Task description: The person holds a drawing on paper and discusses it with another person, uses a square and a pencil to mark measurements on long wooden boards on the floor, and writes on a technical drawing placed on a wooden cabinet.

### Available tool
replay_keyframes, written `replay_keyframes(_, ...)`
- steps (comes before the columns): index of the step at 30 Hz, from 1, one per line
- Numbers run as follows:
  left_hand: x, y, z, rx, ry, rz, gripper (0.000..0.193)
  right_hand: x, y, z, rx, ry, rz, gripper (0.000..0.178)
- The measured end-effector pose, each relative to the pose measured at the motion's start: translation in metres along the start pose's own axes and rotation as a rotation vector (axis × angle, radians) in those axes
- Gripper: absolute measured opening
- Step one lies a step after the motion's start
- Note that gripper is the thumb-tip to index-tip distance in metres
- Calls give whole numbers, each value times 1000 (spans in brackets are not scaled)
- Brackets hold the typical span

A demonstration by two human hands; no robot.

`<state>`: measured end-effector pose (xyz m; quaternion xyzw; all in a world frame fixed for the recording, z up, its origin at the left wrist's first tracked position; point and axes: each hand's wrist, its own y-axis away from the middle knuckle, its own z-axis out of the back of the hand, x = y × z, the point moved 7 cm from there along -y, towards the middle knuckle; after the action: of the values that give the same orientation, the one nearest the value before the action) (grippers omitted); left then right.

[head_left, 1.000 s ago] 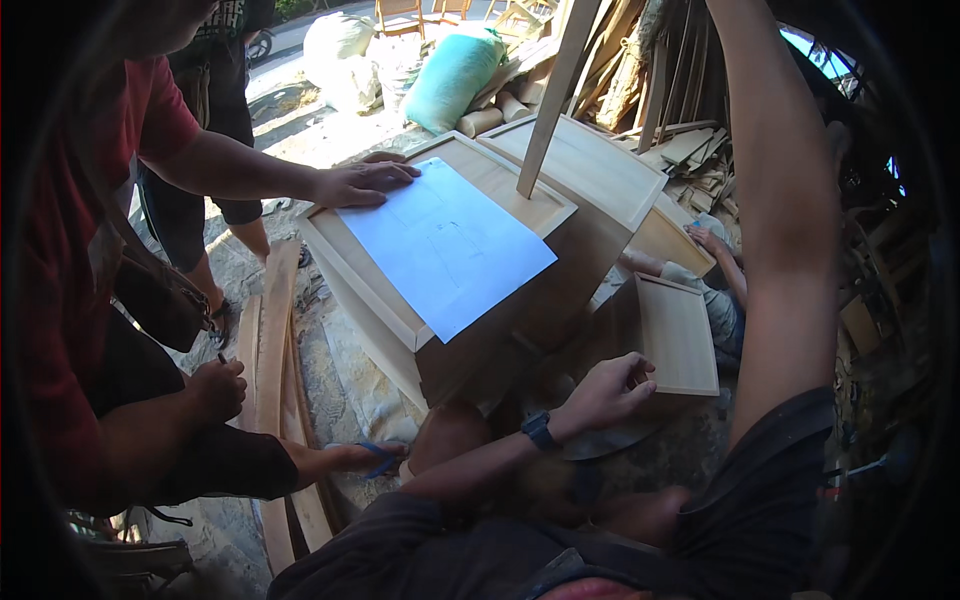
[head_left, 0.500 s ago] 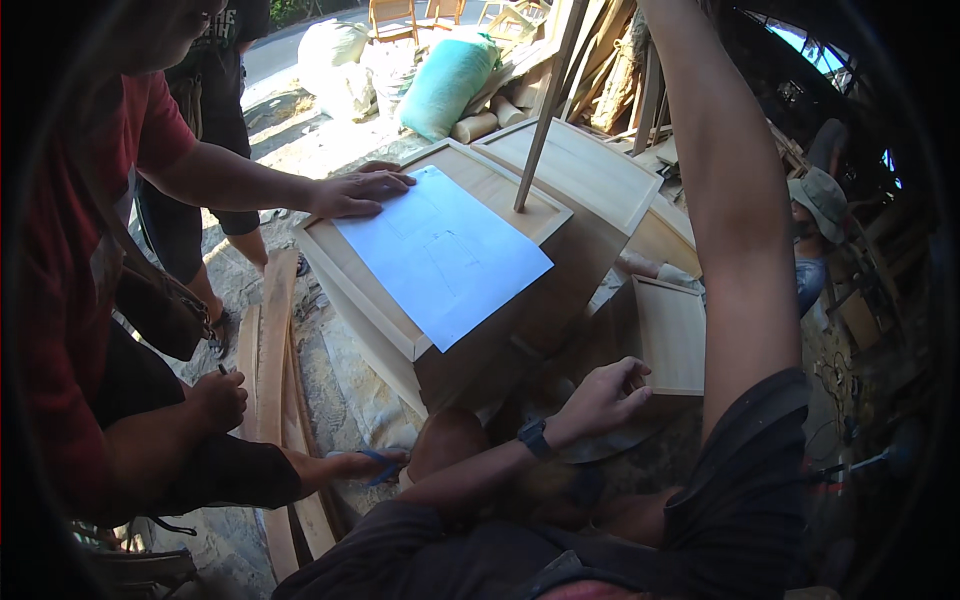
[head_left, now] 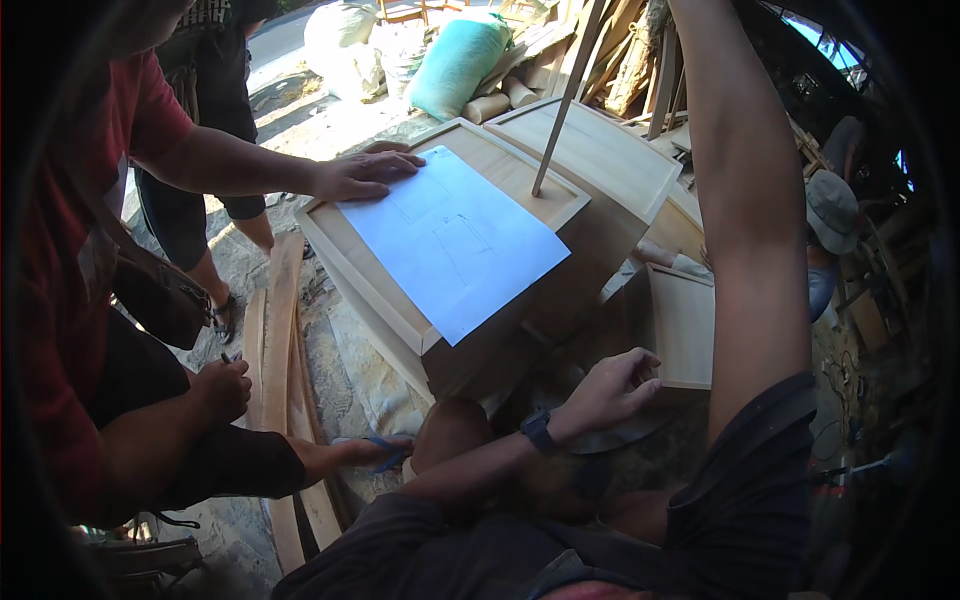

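Note:
My left hand (head_left: 612, 393), with a dark watch (head_left: 538, 430) on its wrist, hangs loosely curled and empty beside a small wooden panel (head_left: 685, 325). My raised right arm (head_left: 750, 200) runs out of the top edge, so its hand is hidden. In front of me a white paper sheet (head_left: 455, 245) with faint pencil lines lies on a framed wooden box (head_left: 385, 290). A co-worker's hand (head_left: 365, 175) presses flat on the sheet's far left. That person's other hand (head_left: 220, 390) holds a dark pen. A thin wooden stick (head_left: 563, 110) rests its lower end on the box, beside the sheet.
A second framed wooden panel (head_left: 590, 150) stands behind the box. Long planks (head_left: 275, 340) lie on the ground at left. Filled sacks (head_left: 460, 65) and stacked scrap wood (head_left: 630, 75) are at the back. Another person in a hat (head_left: 832, 212) is at right.
The whole view has shifted slightly, with the box and sheet now a little farther right. The person in the hat appears lower and farther right. My left hand keeps its loose curl.

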<state>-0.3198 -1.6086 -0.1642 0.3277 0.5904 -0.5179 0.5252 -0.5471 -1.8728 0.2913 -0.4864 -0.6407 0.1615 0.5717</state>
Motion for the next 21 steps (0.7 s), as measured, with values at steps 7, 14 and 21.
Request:
replay_keyframes(7,6,0,0,-30,-4,-60,33,-2,2,2,-74,-6,-10,21)
replay_keyframes(14,5,0,-3,-29,-9,-61,32,2,3,2,-80,55,8,20)
replay_keyframes(21,7,0,-4,-9,-13,-22,31,2,11,0,-160,73,-23,22)
